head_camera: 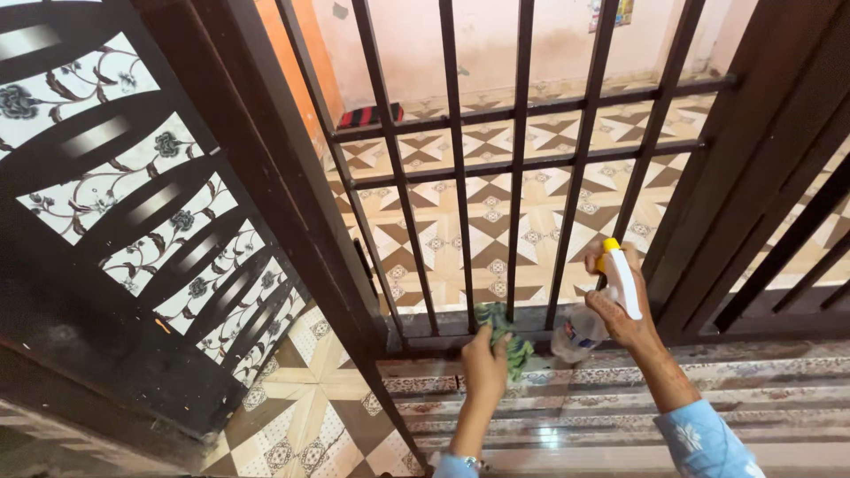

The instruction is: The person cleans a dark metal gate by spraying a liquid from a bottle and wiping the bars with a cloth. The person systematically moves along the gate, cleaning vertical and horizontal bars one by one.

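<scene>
Two hands reach up from the bottom of the frame toward the foot of a dark metal grille gate (pixel 518 177). Nearest, at the lower right, a light blue patterned sleeve (pixel 704 443) covers the right forearm, and a watch (pixel 472 462) shows at the left wrist. The left hand (pixel 485 363), just right of centre and low, is clenched round a green cloth (pixel 503 335) that it presses against the gate's bottom rail. Just beside it, to the right, the right hand (pixel 620 310) grips a clear spray bottle (pixel 591 314) with a white trigger head and a yellow nozzle, tilted so the nozzle points up toward the bars. Under both hands runs a striped stone threshold (pixel 620 398). At the left of the frame stands a black door panel (pixel 115 204) with curved slats over flower-patterned glass. Beyond the bars lies a brown-and-cream patterned tile floor (pixel 478 204), and at the far wall a small red-and-black mat (pixel 370 115).
</scene>
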